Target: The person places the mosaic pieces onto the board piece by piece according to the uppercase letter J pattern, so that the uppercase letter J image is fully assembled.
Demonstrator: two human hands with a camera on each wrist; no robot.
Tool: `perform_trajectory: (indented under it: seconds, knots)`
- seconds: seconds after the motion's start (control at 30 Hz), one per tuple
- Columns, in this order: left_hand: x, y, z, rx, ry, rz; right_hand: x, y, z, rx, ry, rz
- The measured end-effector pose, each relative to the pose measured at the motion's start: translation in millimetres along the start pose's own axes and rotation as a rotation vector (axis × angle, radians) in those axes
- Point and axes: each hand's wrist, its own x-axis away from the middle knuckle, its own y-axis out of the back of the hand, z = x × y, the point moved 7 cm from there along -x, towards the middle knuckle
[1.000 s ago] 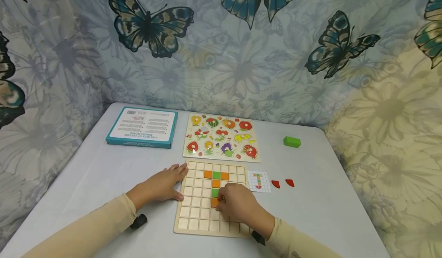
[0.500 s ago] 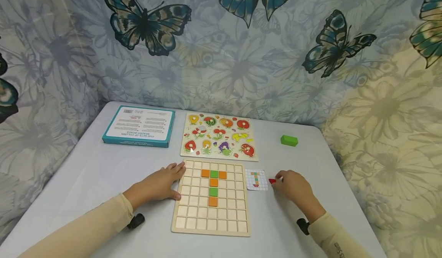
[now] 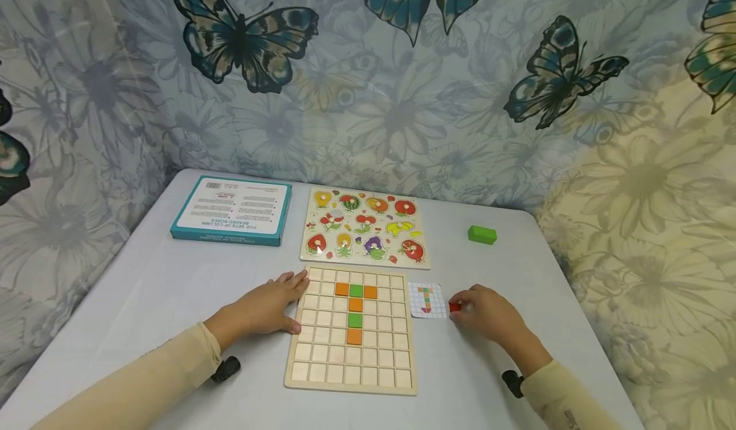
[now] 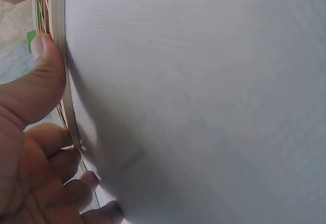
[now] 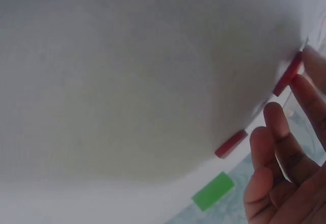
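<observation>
My right hand (image 3: 489, 315) pinches a red quarter-circle piece (image 5: 289, 74) between thumb and index finger, just right of the pattern card (image 3: 427, 300). Another red piece (image 5: 231, 143) lies on the table beyond my other fingers in the right wrist view; in the head view the hand hides it. A wooden grid board (image 3: 322, 371) lies flat, with orange and green square tiles (image 3: 355, 320) forming a T shape in it. My left hand (image 3: 259, 308) rests against the board's left edge, its thumb (image 4: 50, 63) touching the rim and its fingers spread along the side.
Behind the grid board lies a fruit puzzle board (image 3: 365, 227). A teal-edged box (image 3: 232, 209) sits at the back left of the table, and a green block (image 3: 482, 234) at the back right. Patterned cloth hangs behind the table.
My right hand has left the grid board, moving right to the red pieces, and now pinches one, which has turned slightly. The left hand keeps its place on the board's edge.
</observation>
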Motion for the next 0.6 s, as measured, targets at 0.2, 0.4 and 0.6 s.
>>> perform_trajectory:
  seconds: [0.2, 0.4, 0.6]
  knots:
    - [2.2, 3.1, -3.6, 0.013, -0.01, -0.001, 3.1, -1, 1, 0.033, -0.009, -0.022]
    - [2.1, 1.7, -2.9, 0.003, -0.007, -0.002, 6.0, -2, -4, 0.004, -0.08, -0.028]
    - [0.7, -0.1, -1.2, -0.011, 0.006, 0.0, 8.2, -2, 11, -0.079, -0.15, -0.029]
